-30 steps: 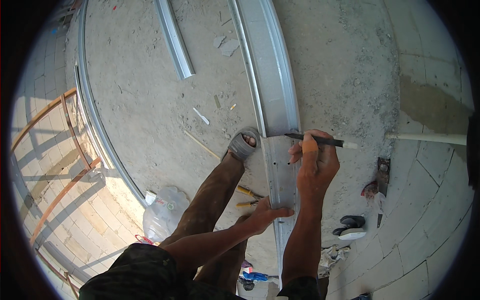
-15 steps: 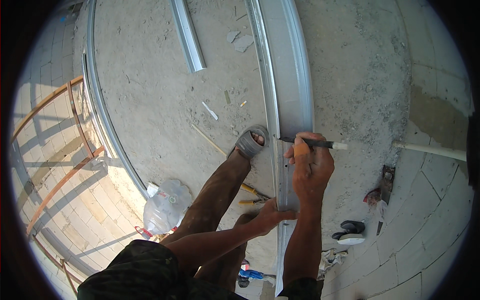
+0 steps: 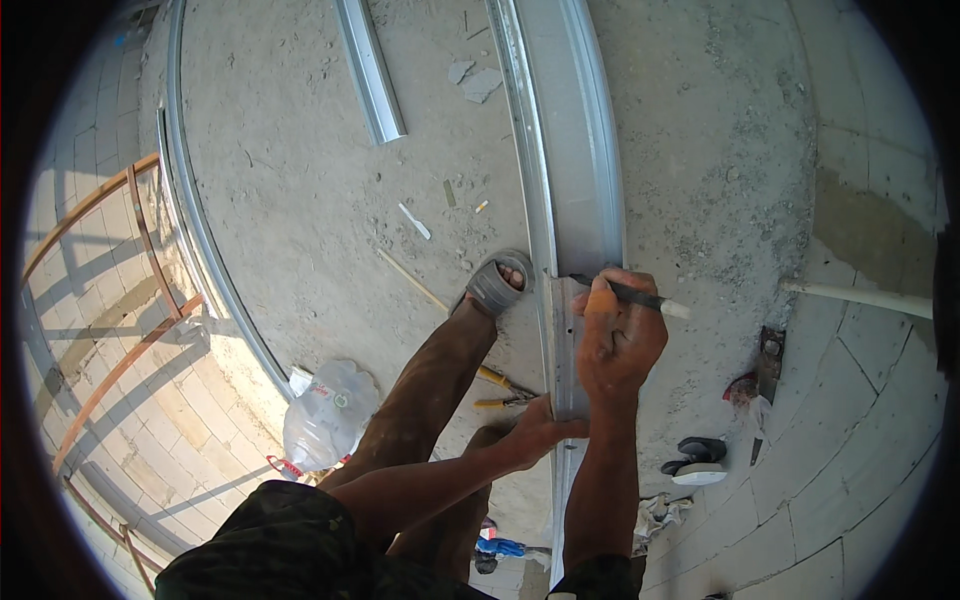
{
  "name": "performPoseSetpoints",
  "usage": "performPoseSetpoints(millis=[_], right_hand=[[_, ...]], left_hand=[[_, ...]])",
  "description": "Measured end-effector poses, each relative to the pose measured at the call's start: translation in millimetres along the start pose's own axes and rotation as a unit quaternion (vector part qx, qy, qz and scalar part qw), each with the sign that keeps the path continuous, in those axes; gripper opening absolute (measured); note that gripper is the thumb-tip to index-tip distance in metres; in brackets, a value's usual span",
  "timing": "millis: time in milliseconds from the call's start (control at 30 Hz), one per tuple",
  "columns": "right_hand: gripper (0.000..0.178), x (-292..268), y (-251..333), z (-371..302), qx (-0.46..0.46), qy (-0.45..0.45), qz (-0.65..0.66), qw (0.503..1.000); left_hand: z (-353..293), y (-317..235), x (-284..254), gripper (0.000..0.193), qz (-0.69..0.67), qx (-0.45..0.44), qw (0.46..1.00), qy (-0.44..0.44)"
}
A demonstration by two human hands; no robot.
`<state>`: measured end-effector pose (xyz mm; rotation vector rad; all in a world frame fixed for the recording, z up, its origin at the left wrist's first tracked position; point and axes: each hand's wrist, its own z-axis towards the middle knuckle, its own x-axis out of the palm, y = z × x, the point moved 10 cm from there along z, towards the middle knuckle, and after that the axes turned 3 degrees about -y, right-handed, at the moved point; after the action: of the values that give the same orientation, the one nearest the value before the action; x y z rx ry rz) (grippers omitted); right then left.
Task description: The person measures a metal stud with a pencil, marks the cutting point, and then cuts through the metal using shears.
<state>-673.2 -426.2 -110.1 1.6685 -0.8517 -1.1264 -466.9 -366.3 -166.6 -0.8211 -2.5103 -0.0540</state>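
A long galvanized metal channel (image 3: 575, 130) runs from the far edge toward me, with a shorter metal piece (image 3: 566, 350) that seems to lie in it under my hands. My right hand (image 3: 622, 335) pinches a dark marker (image 3: 640, 295) with a pale rear end, its tip at the far end of the shorter piece. Around one finger of that hand is an orange-tan wrap. Nearer to me, my left hand (image 3: 540, 435) grips the metal from the left side, thumb across it; its other fingers are partly hidden. Yellow-handled pliers (image 3: 505, 385) lie just beyond the left hand.
My sandaled foot (image 3: 500, 283) stands beside the channel. A short metal channel (image 3: 370, 75) lies farther off. At left are a large clear plastic bottle (image 3: 328, 415) and a rusty railing (image 3: 150, 240). Dark shoes (image 3: 697, 455) and a handsaw (image 3: 770, 370) lie at right.
The marker's tip has shifted slightly right along the shorter piece's end, and its rear end has dipped toward me. My left hand keeps its hold. The whole view has shifted a little.
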Motion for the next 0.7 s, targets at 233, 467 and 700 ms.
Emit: performPoseSetpoints(millis=[233, 467, 700], right_hand=[[0.007, 7.8, 3.4, -1.0, -0.009, 0.021, 0.004, 1.0], [0.009, 4.0, 0.5, 2.4, 0.12, -0.039, 0.141, 0.982], [0.013, 0.9, -4.3, 2.0, 0.118, -0.05, 0.094, 0.987]], left_hand=[[-2.6, -2.8, 2.8, 0.028, -0.005, -0.003, 1.0, 0.005], [1.1, 4.5, -2.6, 0.03, -0.01, 0.003, 1.0, 0.008], [2.8, 8.0, -7.1, 0.037, 0.003, 0.005, 1.0, -0.017]])
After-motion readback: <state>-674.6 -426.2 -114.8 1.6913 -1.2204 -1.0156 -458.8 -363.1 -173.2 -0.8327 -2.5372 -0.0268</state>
